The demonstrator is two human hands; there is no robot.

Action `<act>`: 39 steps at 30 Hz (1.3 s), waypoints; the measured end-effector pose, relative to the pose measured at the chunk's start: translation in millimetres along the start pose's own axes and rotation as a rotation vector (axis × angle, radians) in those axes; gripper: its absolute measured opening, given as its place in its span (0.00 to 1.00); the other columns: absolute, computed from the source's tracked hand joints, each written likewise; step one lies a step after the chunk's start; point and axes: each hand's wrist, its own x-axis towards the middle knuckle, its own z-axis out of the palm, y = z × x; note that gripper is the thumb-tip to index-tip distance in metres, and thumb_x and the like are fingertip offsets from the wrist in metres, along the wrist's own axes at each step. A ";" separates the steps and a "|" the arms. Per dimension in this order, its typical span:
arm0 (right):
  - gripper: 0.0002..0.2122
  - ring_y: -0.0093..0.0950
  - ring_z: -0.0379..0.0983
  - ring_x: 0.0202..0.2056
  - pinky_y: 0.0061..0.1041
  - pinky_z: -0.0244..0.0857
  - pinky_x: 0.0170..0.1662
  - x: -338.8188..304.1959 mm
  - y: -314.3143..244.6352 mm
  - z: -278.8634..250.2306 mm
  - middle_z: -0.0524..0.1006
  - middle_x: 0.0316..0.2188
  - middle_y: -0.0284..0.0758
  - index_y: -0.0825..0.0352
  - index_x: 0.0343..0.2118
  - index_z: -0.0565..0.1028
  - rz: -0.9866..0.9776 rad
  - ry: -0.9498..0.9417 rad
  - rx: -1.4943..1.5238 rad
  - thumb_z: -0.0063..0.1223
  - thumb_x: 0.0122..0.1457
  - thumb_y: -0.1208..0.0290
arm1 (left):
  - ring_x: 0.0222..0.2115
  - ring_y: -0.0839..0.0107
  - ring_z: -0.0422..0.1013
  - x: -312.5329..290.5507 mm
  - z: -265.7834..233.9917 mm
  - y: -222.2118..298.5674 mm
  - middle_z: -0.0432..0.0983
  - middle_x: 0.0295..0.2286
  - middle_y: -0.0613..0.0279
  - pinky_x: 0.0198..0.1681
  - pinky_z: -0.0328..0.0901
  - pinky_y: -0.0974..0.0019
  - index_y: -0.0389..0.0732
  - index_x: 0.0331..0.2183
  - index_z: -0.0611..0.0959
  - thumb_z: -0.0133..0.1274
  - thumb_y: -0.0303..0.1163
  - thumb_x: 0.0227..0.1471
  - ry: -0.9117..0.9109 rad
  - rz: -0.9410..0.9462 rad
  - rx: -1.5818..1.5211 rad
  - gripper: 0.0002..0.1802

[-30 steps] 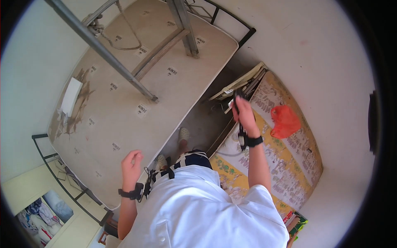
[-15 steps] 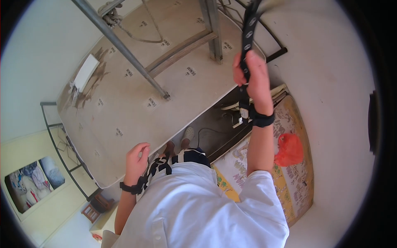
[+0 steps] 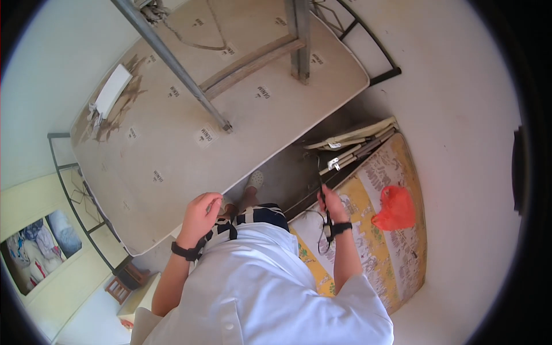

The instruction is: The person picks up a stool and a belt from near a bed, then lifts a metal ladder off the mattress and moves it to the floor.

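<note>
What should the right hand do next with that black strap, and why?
Probably lower the strap toward the patterned mat. The right hand grips it just above the mat, its loose end dangling by the wrist, while the left hand rests closed at the mattress edge, holding nothing visible.

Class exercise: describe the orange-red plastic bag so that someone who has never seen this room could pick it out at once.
Start from the large pale mattress that fills the upper middle of the view. To its lower right lies a yellow patterned mat, beside the person's right hand. The plastic bag lies crumpled on that mat, the only bright orange-red thing among pale and yellow surfaces.
</note>
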 end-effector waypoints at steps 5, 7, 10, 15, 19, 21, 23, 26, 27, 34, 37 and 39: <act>0.20 0.18 0.57 0.09 0.18 0.51 0.15 -38.1 -193.9 31.9 0.64 0.10 0.27 0.65 0.24 0.70 -0.533 0.089 -0.039 0.34 0.65 0.56 | 0.26 0.61 0.72 4.6 -6.8 11.7 0.76 0.27 0.53 0.29 0.66 0.65 0.35 0.32 0.78 0.50 0.26 0.52 -0.017 0.054 -0.004 0.06; 0.18 0.18 0.58 0.12 0.18 0.52 0.16 -80.1 -261.8 33.8 0.64 0.11 0.27 0.64 0.26 0.69 -0.835 0.109 0.042 0.33 0.65 0.57 | 0.26 0.61 0.72 -3.2 -15.5 12.2 0.76 0.28 0.53 0.30 0.66 0.66 0.34 0.33 0.78 0.50 0.25 0.52 0.034 0.078 -0.008 0.06; 0.19 0.17 0.48 0.13 0.19 0.42 0.16 -138.7 -333.6 31.0 0.54 0.12 0.24 0.61 0.25 0.68 -1.260 -0.266 0.503 0.33 0.65 0.52 | 0.28 0.69 0.75 -27.0 -32.4 -3.5 0.77 0.27 0.55 0.34 0.67 0.70 0.32 0.33 0.78 0.49 0.24 0.53 0.152 0.012 -0.006 0.06; 0.23 0.18 0.45 0.12 0.21 0.38 0.16 -196.9 -382.2 31.0 0.52 0.11 0.23 0.57 0.16 0.59 -1.545 -0.632 0.690 0.33 0.64 0.49 | 0.28 0.69 0.75 -69.9 -53.2 -23.7 0.77 0.26 0.56 0.35 0.67 0.70 0.32 0.32 0.78 0.49 0.24 0.53 0.273 -0.154 0.001 0.06; 0.22 0.18 0.45 0.13 0.21 0.39 0.17 -134.3 -345.8 76.2 0.53 0.11 0.24 0.57 0.15 0.57 -1.559 -0.330 0.516 0.35 0.63 0.50 | 0.29 0.66 0.73 -102.5 -50.7 -36.9 0.76 0.29 0.54 0.32 0.67 0.69 0.34 0.33 0.78 0.50 0.24 0.52 0.355 -0.239 -0.067 0.05; 0.15 0.23 0.59 0.19 0.22 0.56 0.23 -44.3 -257.3 111.0 0.63 0.16 0.26 0.59 0.23 0.66 -0.927 0.077 0.396 0.36 0.63 0.57 | 0.29 0.65 0.74 -113.6 -44.8 -45.3 0.77 0.29 0.54 0.32 0.67 0.68 0.34 0.33 0.78 0.51 0.25 0.52 0.340 -0.246 -0.072 0.06; 0.20 0.25 0.61 0.15 0.23 0.55 0.20 43.8 -78.6 118.2 0.65 0.13 0.31 0.60 0.21 0.67 -0.428 -0.091 0.066 0.34 0.63 0.51 | 0.28 0.64 0.73 -127.9 -47.0 -46.4 0.77 0.29 0.54 0.32 0.67 0.68 0.35 0.33 0.79 0.51 0.26 0.52 0.341 -0.231 -0.092 0.06; 0.17 0.22 0.55 0.10 0.24 0.48 0.13 47.4 131.2 107.9 0.58 0.08 0.27 0.58 0.22 0.67 0.323 -0.030 0.413 0.41 0.62 0.52 | 0.27 0.63 0.74 -128.6 -42.6 -57.5 0.77 0.27 0.55 0.31 0.67 0.67 0.37 0.32 0.80 0.52 0.26 0.51 0.282 -0.191 0.005 0.05; 0.18 0.21 0.53 0.10 0.22 0.46 0.13 40.4 152.9 94.8 0.56 0.08 0.25 0.58 0.21 0.66 0.804 -0.197 0.804 0.40 0.62 0.50 | 0.26 0.63 0.73 -132.6 -40.2 -60.8 0.76 0.26 0.55 0.30 0.67 0.67 0.37 0.32 0.80 0.51 0.26 0.51 0.321 -0.184 -0.116 0.05; 0.19 0.20 0.54 0.12 0.21 0.50 0.16 -8.0 31.0 124.3 0.58 0.11 0.23 0.60 0.24 0.67 0.099 0.059 0.426 0.39 0.62 0.48 | 0.25 0.62 0.73 -160.6 -70.9 -86.6 0.77 0.27 0.55 0.29 0.67 0.67 0.36 0.32 0.79 0.50 0.25 0.52 0.195 0.004 -0.129 0.05; 0.20 0.19 0.51 0.12 0.20 0.49 0.16 -84.4 -71.8 149.2 0.58 0.11 0.24 0.60 0.23 0.66 -0.394 0.052 0.388 0.36 0.64 0.48 | 0.25 0.63 0.73 -165.7 -90.8 -94.0 0.77 0.27 0.55 0.29 0.67 0.68 0.36 0.32 0.79 0.50 0.25 0.52 0.169 0.096 -0.147 0.05; 0.20 0.17 0.48 0.13 0.20 0.43 0.17 -181.4 -141.2 172.4 0.56 0.11 0.23 0.60 0.23 0.65 -0.747 0.012 0.433 0.37 0.64 0.49 | 0.25 0.65 0.73 -172.2 -95.7 -112.4 0.76 0.26 0.55 0.30 0.67 0.68 0.35 0.32 0.79 0.50 0.26 0.53 0.212 0.078 -0.217 0.05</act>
